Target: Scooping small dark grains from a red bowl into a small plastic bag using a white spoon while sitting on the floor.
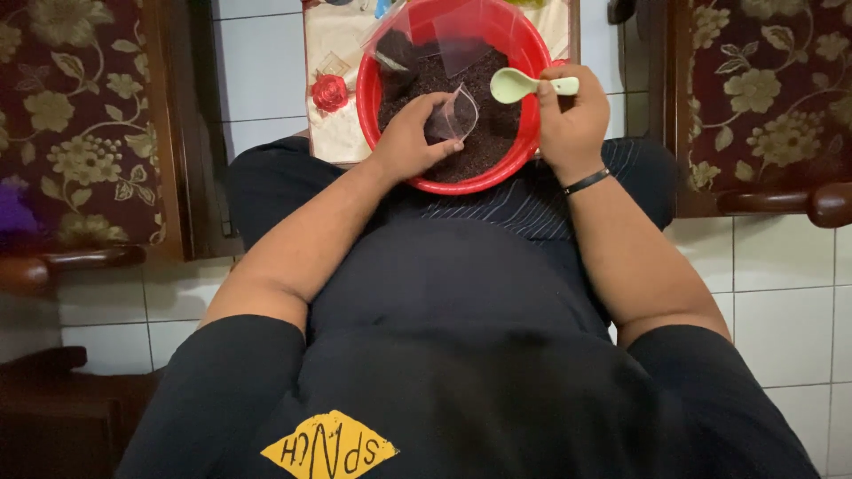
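Black shirt fabric [461, 355] fills the bottom of the view, so the lap and legs are mostly hidden behind it, and a yellow diamond patch on it is cut off at the lower edge.

Further out, the left hand [410, 135] is seen closed on a small clear plastic bag [454, 115], pinched between thumb and fingers with its mouth held open. It's see-through, so its edges are hard to make out against what's underneath. The right hand [571, 117] is curled into a fist around the handle of a pale green plastic spoon [524, 85], with the bowl of the spoon pointing toward the left hand and sitting just above and beside the bag. A dark band [587, 182] is worn on that wrist.

Under both hands, a red round basin [368, 98] is found, filled with dark crumbly stuff [479, 146], maybe soil or grounds, can't be told for sure. A couple more clear bags [444, 40] are lying at the basin's far side, partly cut off at the top. Beyond the left hand, a cream cloth with a red rose [330, 93] is tucked under the basin. Floral upholstered chairs [80, 124] are seen well out to both sides, on white tile floor [781, 302].
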